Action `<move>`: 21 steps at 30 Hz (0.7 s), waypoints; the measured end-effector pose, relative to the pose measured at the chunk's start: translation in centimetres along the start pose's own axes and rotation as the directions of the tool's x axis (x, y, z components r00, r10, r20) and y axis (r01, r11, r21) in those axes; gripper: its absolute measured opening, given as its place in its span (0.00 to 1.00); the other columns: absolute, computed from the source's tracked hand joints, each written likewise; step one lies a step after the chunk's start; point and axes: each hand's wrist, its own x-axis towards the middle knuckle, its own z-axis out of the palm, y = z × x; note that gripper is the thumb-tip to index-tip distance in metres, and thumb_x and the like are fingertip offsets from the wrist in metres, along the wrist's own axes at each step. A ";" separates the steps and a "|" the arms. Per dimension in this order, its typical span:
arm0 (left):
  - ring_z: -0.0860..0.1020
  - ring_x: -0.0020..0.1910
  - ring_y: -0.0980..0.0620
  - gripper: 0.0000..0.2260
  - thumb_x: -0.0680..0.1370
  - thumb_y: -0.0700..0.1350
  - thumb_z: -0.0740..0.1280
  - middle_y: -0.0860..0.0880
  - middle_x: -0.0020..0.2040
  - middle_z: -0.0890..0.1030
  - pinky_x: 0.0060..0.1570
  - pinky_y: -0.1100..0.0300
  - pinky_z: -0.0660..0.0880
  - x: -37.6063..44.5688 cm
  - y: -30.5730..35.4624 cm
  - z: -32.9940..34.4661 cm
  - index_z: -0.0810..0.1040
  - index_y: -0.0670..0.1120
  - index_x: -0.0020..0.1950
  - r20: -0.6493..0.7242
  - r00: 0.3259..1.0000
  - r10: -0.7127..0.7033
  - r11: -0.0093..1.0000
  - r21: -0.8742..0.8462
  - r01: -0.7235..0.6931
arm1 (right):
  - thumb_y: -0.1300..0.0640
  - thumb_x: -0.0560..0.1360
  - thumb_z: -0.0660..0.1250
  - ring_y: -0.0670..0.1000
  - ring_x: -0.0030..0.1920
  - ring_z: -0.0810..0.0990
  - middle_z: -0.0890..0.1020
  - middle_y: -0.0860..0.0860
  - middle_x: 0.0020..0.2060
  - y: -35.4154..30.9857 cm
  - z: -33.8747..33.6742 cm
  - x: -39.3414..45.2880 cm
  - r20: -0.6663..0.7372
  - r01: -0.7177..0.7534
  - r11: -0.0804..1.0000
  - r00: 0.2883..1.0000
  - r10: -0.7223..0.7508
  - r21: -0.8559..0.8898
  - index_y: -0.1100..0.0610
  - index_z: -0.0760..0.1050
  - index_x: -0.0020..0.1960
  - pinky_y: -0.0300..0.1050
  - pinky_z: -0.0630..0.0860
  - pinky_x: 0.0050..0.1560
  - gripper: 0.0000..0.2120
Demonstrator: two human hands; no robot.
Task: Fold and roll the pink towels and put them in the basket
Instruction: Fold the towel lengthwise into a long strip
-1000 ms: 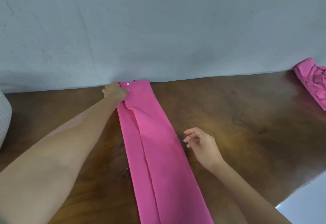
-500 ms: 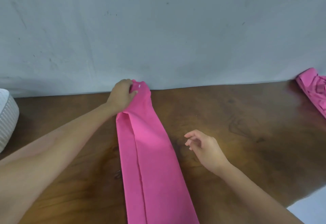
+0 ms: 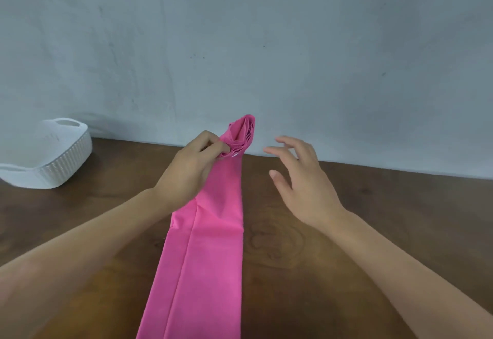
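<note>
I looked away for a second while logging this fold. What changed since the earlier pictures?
The left hand gripped the pink towel's far end and lifted it off the table, bunched. The right hand rose toward it, open. The rest of the strip stays flat, folded lengthwise.

i count one pink towel (image 3: 210,245) here, a long folded strip. there is one white basket (image 3: 57,164). there is one wooden table (image 3: 373,218) and one grey wall (image 3: 266,45) behind it. of my hands i see two: one left hand (image 3: 190,170) and one right hand (image 3: 301,181).
</note>
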 end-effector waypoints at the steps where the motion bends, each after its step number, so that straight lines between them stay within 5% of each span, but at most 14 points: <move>1: 0.75 0.46 0.51 0.15 0.76 0.28 0.64 0.48 0.53 0.73 0.43 0.49 0.78 -0.2 1.1 -0.4 0.79 0.42 0.59 -0.022 1.000 -0.021 1.000 0.013 0.022 | 0.57 0.81 0.65 0.47 0.74 0.60 0.64 0.46 0.74 -0.4 -0.5 0.0 0.001 0.041 0.999 0.999 -0.041 -0.001 0.48 0.70 0.71 0.39 0.72 0.53 0.20; 4: 0.77 0.48 0.56 0.12 0.82 0.45 0.62 0.56 0.54 0.75 0.50 0.48 0.79 -0.7 4.7 -2.1 0.81 0.56 0.60 -0.100 0.992 -0.079 0.996 0.042 0.083 | 0.59 0.80 0.66 0.49 0.76 0.57 0.62 0.48 0.75 -1.3 -1.8 -0.6 -0.016 0.150 0.988 0.989 -0.150 0.027 0.47 0.69 0.72 0.41 0.72 0.60 0.22; 7: 0.79 0.51 0.57 0.10 0.80 0.52 0.66 0.56 0.53 0.76 0.55 0.50 0.79 -1.2 8.5 -3.5 0.84 0.53 0.57 -0.127 0.990 -0.065 0.989 0.122 0.080 | 0.59 0.79 0.67 0.51 0.76 0.57 0.61 0.49 0.76 -1.9 -3.2 -1.2 -0.038 0.233 0.972 0.972 -0.232 0.027 0.49 0.70 0.72 0.47 0.72 0.67 0.22; 11: 0.80 0.52 0.58 0.03 0.76 0.53 0.72 0.60 0.49 0.79 0.57 0.48 0.78 -2.1 12.4 -4.8 0.83 0.60 0.49 -0.138 0.985 -0.108 0.983 0.134 0.127 | 0.59 0.78 0.69 0.52 0.76 0.57 0.62 0.50 0.76 -2.7 -5.1 -1.9 -0.073 0.311 0.949 0.949 -0.307 0.051 0.50 0.74 0.68 0.52 0.69 0.71 0.19; 14: 0.80 0.48 0.57 0.04 0.76 0.54 0.72 0.59 0.47 0.81 0.57 0.45 0.79 -3.0 13.3 -5.6 0.79 0.64 0.48 -0.241 0.959 -0.149 0.966 0.173 0.193 | 0.62 0.76 0.70 0.51 0.76 0.58 0.64 0.49 0.75 -3.3 -6.8 -2.8 -0.132 0.360 0.928 0.929 -0.347 0.094 0.51 0.77 0.62 0.46 0.66 0.71 0.16; 18: 0.76 0.53 0.55 0.10 0.79 0.44 0.66 0.53 0.57 0.71 0.54 0.57 0.78 -4.0 14.6 -8.3 0.82 0.51 0.59 -0.212 0.973 -0.094 0.993 0.045 0.106 | 0.61 0.76 0.69 0.53 0.77 0.57 0.63 0.49 0.76 -4.7 -8.5 -4.0 -0.072 0.442 0.897 0.895 -0.440 0.022 0.51 0.77 0.62 0.53 0.64 0.73 0.16; 21: 0.73 0.55 0.63 0.11 0.80 0.47 0.63 0.58 0.55 0.68 0.56 0.69 0.73 -4.7 16.1 -10.8 0.81 0.54 0.59 -0.181 0.976 -0.117 0.993 -0.032 0.114 | 0.61 0.76 0.69 0.53 0.78 0.55 0.60 0.48 0.77 -6.9 -9.7 -4.9 -0.033 0.454 0.891 0.891 -0.453 0.016 0.48 0.75 0.67 0.58 0.64 0.74 0.21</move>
